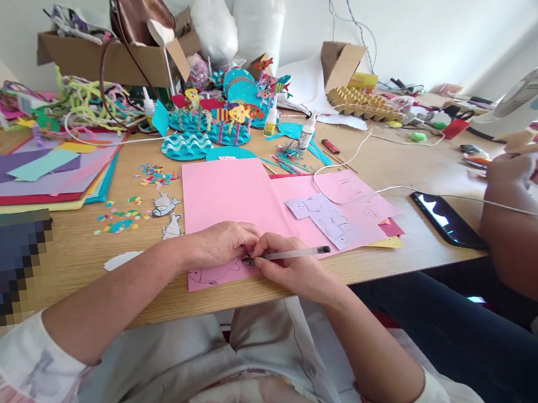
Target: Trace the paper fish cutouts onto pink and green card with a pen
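My right hand [286, 267] grips a clear pen [291, 253] with its tip down on a pink paper sheet [230, 197] near the table's front edge. A fish outline is drawn on the sheet's near corner. My left hand [219, 244] rests curled on the same sheet beside the pen tip, pressing the paper down. Lilac paper pieces with drawn fish [330, 219] lie just right of my hands on the pink sheet.
Stacked coloured sheets [32, 173] lie at the left, confetti [120, 220] and grey fish cut-outs [164, 205] in front. Teal wave crafts [216, 118] and cardboard boxes [125, 51] stand behind. A phone [446, 219] lies at the right, beside another person's arm [533, 243].
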Motion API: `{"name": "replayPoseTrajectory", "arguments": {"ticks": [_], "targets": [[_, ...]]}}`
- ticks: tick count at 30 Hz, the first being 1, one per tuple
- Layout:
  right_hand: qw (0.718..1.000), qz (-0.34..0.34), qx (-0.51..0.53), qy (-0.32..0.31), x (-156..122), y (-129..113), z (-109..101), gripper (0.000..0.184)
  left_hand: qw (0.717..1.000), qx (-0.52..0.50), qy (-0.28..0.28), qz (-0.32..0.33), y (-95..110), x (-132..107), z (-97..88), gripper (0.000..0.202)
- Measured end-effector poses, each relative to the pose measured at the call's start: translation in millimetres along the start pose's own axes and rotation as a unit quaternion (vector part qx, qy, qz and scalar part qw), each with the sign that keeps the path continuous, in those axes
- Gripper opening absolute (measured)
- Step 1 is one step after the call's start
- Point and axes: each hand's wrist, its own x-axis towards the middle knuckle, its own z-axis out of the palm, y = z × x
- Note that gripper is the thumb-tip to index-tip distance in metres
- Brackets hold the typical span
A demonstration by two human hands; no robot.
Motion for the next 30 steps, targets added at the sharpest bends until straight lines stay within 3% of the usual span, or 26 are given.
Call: {"name": "replayPoseTrajectory", "arguments": {"ticks": [13,16,19,21,30], "targets": [[0.999,0.026,0.013,0.025,-5.4,-1.5,-4.5,0.006,0.998,0.043,0.002,-0.052,6.4,-1.9,-2.5,0.020],[0.996,0.028,0.037,0.082,-17.9,-0.3,-12.2,0.006,0.996,0.057,0.008,-0.066,6.5,-2.5,-2.2,0.020],[0.981,0.017,0.040,0.189,-27.4,1.8,-15.4,0.007,0.995,0.064,0.008,-0.071,6.1,-2.4,-1.6,0.021],[0.976,0.018,0.022,0.215,-28.1,3.5,-13.5,0.005,0.995,0.067,0.008,-0.069,6.7,-2.4,-1.1,0.022],[0.984,0.020,-0.109,0.136,-14.9,12.7,-4.1,0.005,0.994,0.101,-0.002,-0.052,9.7,-6.3,1.1,0.027]]}}
